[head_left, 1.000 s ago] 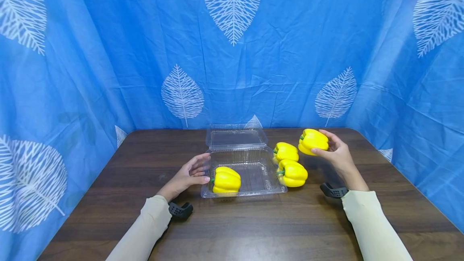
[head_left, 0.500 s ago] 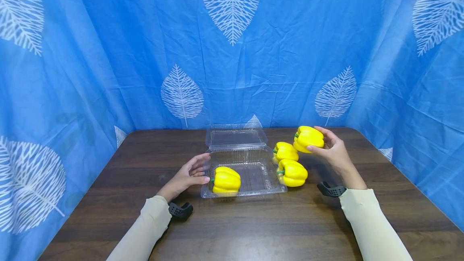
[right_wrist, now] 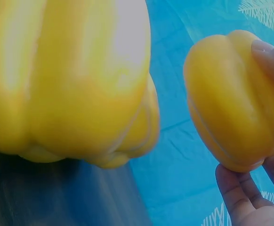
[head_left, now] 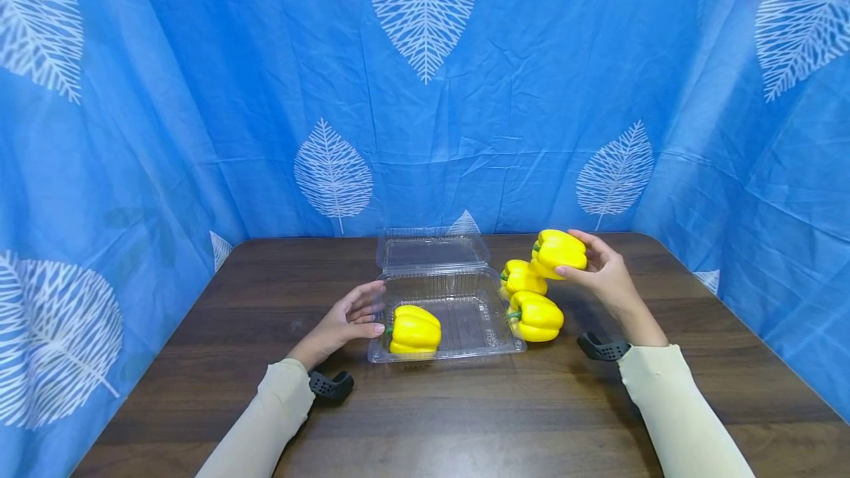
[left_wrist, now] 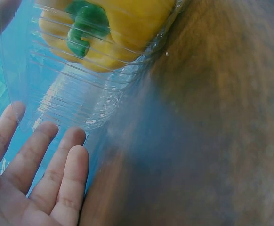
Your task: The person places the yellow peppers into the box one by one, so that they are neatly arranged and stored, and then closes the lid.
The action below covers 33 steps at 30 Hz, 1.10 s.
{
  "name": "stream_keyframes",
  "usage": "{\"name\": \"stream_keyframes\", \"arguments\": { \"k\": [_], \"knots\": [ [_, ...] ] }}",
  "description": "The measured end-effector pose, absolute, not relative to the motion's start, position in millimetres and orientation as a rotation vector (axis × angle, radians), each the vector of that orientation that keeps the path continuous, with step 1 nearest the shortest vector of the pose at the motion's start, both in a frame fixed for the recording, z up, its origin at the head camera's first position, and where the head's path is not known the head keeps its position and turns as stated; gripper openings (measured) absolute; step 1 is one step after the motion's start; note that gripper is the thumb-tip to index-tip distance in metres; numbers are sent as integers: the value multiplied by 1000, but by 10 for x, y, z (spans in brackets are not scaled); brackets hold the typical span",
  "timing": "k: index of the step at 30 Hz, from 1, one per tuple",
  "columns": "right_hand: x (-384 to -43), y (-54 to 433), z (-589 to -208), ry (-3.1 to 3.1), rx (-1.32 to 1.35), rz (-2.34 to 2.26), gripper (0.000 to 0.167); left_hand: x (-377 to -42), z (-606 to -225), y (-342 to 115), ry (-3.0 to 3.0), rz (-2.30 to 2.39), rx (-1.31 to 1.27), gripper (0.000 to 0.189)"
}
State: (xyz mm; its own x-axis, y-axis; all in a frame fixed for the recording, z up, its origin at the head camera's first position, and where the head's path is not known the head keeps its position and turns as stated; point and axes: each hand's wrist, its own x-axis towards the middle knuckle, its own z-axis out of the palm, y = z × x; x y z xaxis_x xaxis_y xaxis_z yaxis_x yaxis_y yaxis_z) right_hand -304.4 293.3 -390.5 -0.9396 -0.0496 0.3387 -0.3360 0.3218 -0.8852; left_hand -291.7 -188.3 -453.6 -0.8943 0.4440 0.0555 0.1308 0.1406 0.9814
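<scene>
Since the earlier frames, the right hand (head_left: 612, 282) and the raised pepper (head_left: 561, 253) in its grip have shifted left and slightly up, so that we now see the pepper partly in front of the rear pepper (head_left: 523, 280); the rest stays put. Largest of all, a blue curtain (head_left: 531, 94) printed with white leaves surrounds the far side and both ends. In front of it we have the brown wooden tabletop (head_left: 465, 419). On this sits a clear plastic box (head_left: 465, 352), its lid (head_left: 433, 251) laid back towards the curtain. Pale sleeves (head_left: 680, 411) come in from the near edge. The left hand (head_left: 339, 323) is wide, fingers extended, at the box's left wall; we cannot tell whether it presses there. The right hand holds the raised pepper between thumb and fingers, clear of the tabletop. The boxed pepper (head_left: 416, 330) lies in the box's near left corner. The front pepper (head_left: 536, 317) and the rear one lie just beside the box's right wall. Black bands (head_left: 332, 386) show at both wrists. Smallest, we see the boxed pepper's curled green stem (left_wrist: 87, 28), facing the left hand.
</scene>
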Motion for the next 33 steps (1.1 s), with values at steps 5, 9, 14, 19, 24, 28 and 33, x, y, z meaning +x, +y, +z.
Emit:
{"name": "stream_keyframes", "arguments": {
  "k": [5, 9, 14, 19, 24, 28, 33],
  "knots": [
    [-3043, 2895, -3894, -2350, 366, 1649, 74, -2910, -4536, -1881, 2179, 1819, 543, 82],
    [-3035, 2863, -3885, -2364, 374, 1634, 72, -2898, -4527, -1889, 2175, 1830, 532, 83],
    [-3030, 2825, -3876, -2379, 391, 1623, 72, -2900, -4525, -1890, 2171, 1831, 534, 83],
    [-3022, 2778, -3860, -2395, 407, 1627, 71, -2906, -4530, -1880, 2175, 1819, 538, 83],
    [-3015, 2732, -3854, -2405, 421, 1625, 71, -2907, -4526, -1884, 2173, 1823, 556, 84],
    [-3018, 2694, -3857, -2425, 426, 1602, 72, -2903, -4527, -1880, 2172, 1821, 554, 84],
    [-3008, 2652, -3847, -2451, 421, 1578, 73, -2898, -4523, -1879, 2177, 1817, 551, 84]
  ]
}}
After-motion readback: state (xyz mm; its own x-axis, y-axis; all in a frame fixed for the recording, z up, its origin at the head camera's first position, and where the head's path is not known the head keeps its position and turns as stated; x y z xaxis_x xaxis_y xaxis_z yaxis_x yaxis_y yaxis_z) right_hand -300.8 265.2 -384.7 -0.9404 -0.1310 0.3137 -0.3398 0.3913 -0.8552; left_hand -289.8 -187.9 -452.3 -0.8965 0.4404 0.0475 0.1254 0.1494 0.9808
